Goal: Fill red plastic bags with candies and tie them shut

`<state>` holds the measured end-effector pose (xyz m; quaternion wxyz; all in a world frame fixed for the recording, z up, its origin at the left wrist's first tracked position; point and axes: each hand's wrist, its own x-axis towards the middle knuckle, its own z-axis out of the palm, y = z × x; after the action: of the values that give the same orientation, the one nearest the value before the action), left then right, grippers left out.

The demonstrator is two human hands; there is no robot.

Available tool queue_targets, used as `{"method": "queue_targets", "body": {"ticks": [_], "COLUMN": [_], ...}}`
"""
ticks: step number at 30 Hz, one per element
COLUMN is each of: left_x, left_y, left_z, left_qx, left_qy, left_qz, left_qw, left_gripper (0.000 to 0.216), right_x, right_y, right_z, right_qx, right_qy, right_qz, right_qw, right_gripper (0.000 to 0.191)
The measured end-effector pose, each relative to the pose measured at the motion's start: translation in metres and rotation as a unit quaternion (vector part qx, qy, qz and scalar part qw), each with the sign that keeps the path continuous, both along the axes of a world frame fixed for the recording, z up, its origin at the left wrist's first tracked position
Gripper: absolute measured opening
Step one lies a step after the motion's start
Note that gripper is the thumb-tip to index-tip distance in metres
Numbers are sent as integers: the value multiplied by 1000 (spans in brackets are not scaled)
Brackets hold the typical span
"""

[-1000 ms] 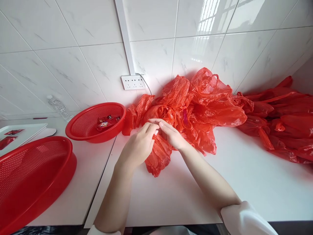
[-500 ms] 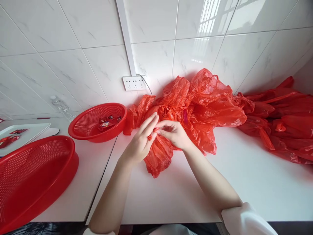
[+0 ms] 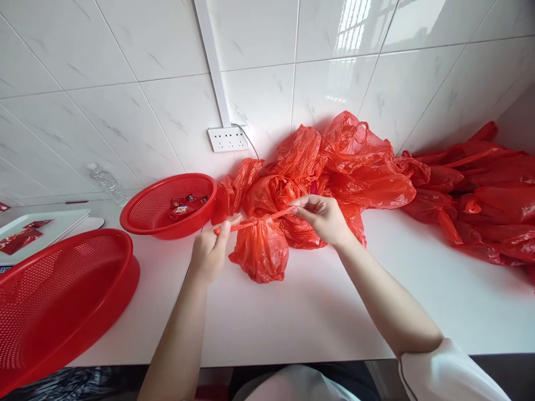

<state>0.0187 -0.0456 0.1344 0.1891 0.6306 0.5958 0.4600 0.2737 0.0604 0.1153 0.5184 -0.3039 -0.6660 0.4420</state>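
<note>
A red plastic bag [image 3: 262, 253] hangs or rests over the white table, bunched tight at its neck, with its two handles drawn out sideways. My left hand [image 3: 210, 248] pinches the handle on the left between thumb and fingers. On the other side, my right hand [image 3: 320, 217] grips the right handle with its fingertips. Both handles look taut, meeting at the bag's gathered top. What the bag contains cannot be made out. Right behind it lies a heap of red plastic bags [image 3: 351, 161] against the tiled wall.
More red bags [image 3: 501, 200] are piled at the right. To the left stand a red basket [image 3: 142, 214] holding small packets and a larger red basket [image 3: 121, 278]. Beyond them are a white tray [image 3: 62, 228] and a clear bottle [image 3: 107, 184]. A socket strip [image 3: 228, 139] is on the wall.
My hands were close together at the bag's neck. Now they have moved apart, left and right, pulling the handles out between them.
</note>
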Motion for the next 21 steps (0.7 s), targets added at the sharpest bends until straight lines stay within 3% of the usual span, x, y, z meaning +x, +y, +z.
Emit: {"method": "queue_targets", "body": {"ticks": [5,9,13,16,18,21], "left_x": [-37,-42,-45,-52,-51,-35], "left_y": [-18,-17,-8,1,8,15], "left_z": [-19,-35,-43,-59,-77,-106], "left_qx": [-56,-90,-134,-177,-193,-171], "left_qy": [-54,-134,-108,-30,-1,-10], "left_qz": [39,16,-86,-196,-214,-181], "left_qw": [996,987,981,964,958,968], "left_gripper": [51,58,68,90,113,112], "right_x": [42,50,43,34,23,-2], "right_y": [1,1,-5,-16,-26,-41], "right_z": [-22,-36,-47,-57,-65,-79], "right_qx": [-66,-80,-98,-157,-193,-172], "right_qy": [4,29,34,72,54,-27], "right_qz": [-118,-130,-36,56,88,124], "right_qw": [991,988,994,983,976,977], "right_gripper": [29,29,34,64,71,66]}}
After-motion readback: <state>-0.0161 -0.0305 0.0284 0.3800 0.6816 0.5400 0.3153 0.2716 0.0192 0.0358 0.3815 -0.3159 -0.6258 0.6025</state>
